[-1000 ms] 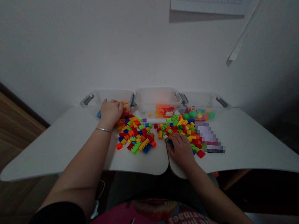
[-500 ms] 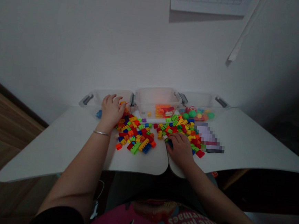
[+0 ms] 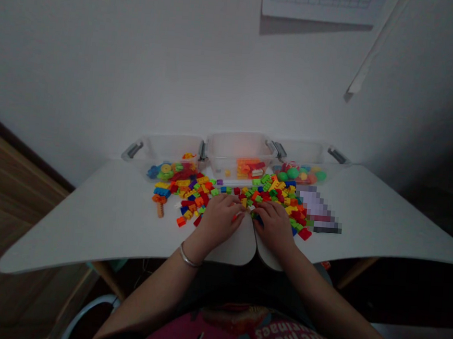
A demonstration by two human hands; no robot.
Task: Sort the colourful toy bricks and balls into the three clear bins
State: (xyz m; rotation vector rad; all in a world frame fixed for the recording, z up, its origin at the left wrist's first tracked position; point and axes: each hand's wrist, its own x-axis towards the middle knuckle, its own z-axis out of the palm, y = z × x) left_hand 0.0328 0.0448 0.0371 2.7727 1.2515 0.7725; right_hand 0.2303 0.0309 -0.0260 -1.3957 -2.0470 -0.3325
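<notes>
My left hand point(image 3: 221, 219) is over the front of the toy brick pile point(image 3: 194, 201), its fingers bent inward and closed. What its fingertips pinch is small and mostly hidden. Close beside it, my right hand point(image 3: 275, 224) has its fingers curled around a dark blue toy brick point(image 3: 260, 221), largely covered by the hand. The fingertips of both hands nearly meet above the gap between the two table halves. More loose bricks point(image 3: 295, 214) in red, yellow, green and blue lie around my right hand.
Three clear plastic bins stand against the wall: the left bin point(image 3: 150, 142) with colourful pieces, the middle bin point(image 3: 220, 148) with orange ones, the right bin point(image 3: 306, 149) with round ones. A brick assembly point(image 3: 161, 198) lies at left; a pixelated flat object point(image 3: 319, 211) at right.
My left hand has come from the left bin toward the right and nearer, beside my right hand. The brick assembly at left is now uncovered. My right hand has stayed in place.
</notes>
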